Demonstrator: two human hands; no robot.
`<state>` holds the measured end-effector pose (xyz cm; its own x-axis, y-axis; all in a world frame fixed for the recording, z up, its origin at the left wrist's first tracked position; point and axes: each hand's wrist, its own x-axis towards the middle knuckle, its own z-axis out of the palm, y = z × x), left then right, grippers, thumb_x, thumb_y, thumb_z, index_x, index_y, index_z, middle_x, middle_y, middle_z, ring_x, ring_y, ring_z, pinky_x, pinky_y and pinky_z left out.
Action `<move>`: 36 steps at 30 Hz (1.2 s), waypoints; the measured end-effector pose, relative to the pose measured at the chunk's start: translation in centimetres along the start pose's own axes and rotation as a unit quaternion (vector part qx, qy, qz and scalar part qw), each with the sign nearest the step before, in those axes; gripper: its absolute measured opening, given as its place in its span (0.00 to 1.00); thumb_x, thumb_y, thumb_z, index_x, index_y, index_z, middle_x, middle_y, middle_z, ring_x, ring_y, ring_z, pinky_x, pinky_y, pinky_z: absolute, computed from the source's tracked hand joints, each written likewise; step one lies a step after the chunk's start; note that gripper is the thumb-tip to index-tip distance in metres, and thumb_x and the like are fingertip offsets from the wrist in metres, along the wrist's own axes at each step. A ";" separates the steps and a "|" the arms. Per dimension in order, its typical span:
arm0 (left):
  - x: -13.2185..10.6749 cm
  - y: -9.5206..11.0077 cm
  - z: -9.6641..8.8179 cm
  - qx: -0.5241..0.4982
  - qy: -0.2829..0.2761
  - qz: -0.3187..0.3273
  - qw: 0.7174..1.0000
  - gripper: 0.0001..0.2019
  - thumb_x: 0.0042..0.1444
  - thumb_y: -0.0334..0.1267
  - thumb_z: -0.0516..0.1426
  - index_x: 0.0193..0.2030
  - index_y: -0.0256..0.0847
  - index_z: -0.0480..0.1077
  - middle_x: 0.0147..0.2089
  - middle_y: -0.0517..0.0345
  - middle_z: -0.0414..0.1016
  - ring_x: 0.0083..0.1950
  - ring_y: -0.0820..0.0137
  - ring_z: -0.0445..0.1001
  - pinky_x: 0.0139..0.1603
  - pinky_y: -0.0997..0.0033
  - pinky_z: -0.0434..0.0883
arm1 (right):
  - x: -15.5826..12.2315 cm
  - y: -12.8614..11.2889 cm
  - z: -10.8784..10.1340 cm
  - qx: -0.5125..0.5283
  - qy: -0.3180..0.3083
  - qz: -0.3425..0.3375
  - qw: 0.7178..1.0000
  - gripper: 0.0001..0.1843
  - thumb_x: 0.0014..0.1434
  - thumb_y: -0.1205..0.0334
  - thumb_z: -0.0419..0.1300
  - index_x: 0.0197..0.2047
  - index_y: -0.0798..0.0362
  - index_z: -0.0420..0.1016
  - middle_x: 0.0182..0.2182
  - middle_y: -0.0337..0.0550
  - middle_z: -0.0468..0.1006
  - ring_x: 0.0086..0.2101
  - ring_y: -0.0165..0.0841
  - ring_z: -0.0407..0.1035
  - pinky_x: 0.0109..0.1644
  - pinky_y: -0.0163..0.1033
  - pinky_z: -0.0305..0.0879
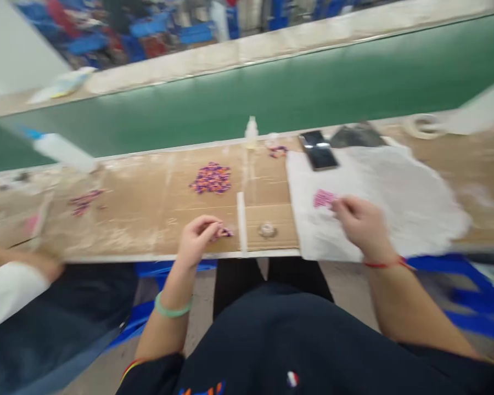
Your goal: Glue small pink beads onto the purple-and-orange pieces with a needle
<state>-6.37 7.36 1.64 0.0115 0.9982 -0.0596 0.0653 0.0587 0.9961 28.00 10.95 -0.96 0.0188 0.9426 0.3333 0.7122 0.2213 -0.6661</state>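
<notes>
My left hand (pixel 201 237) is at the front of the cardboard-covered bench, thumb and fingers pinched together. Beside its fingertips lie a few small purple and pink pieces (pixel 225 232); whether one is in the pinch is too small to tell. Over a white sheet (pixel 403 203) on the right, my right hand (pixel 360 222) is closed, its fingertips at the edge of a patch of small pink pieces (pixel 323 198). Anything between those fingers is hidden. Farther back sits a pile of orange and purple pieces (pixel 212 178). Between my hands is a small round shiny item (pixel 267 230).
A black phone (pixel 319 150) lies on the sheet's back edge. Behind stand a small white bottle (pixel 251 131) and a roll of tape (pixel 426 127). A white bottle with a blue tip (pixel 63 151) leans at left. Another person's arm (pixel 20 269) rests at far left.
</notes>
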 end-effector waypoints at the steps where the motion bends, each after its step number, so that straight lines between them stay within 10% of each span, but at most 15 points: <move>1: 0.0 -0.2 -0.1 -0.021 -0.008 -0.012 1.000 0.13 0.53 0.46 0.65 0.34 0.36 0.75 0.22 0.61 0.73 0.20 0.79 0.65 0.19 0.82 0.57 | -0.6 0.9 -0.8 -0.020 0.005 0.010 1.000 0.09 0.70 0.59 0.59 0.40 0.55 0.76 0.34 0.42 0.78 0.33 0.32 0.72 0.40 0.39 0.72; 25: -2.4 -1.5 2.9 -0.090 0.032 -0.096 0.991 0.17 0.42 0.50 0.71 0.26 0.36 0.77 0.20 0.58 0.73 0.19 0.77 0.65 0.20 0.80 0.61 | 0.0 3.5 2.3 -0.086 -0.024 0.038 0.995 0.10 0.54 0.72 0.58 0.26 0.49 0.62 0.31 0.50 0.72 0.38 0.47 0.64 0.48 0.52 0.62; 36: -1.9 1.5 9.6 -0.153 -0.148 -0.049 0.976 0.18 0.51 0.45 0.67 0.46 0.37 0.79 0.22 0.63 0.74 0.23 0.75 0.71 0.28 0.75 0.70 | -2.7 -5.9 0.5 0.207 -0.078 -0.044 0.974 0.11 0.71 0.56 0.51 0.36 0.49 0.63 0.32 0.41 0.67 0.33 0.35 0.64 0.38 0.41 0.64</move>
<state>3.29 5.36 2.59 0.3117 0.9416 -0.1271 -0.2197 0.2016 0.9545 23.42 7.21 1.77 -0.1596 0.9345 0.3180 0.3621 0.3551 -0.8618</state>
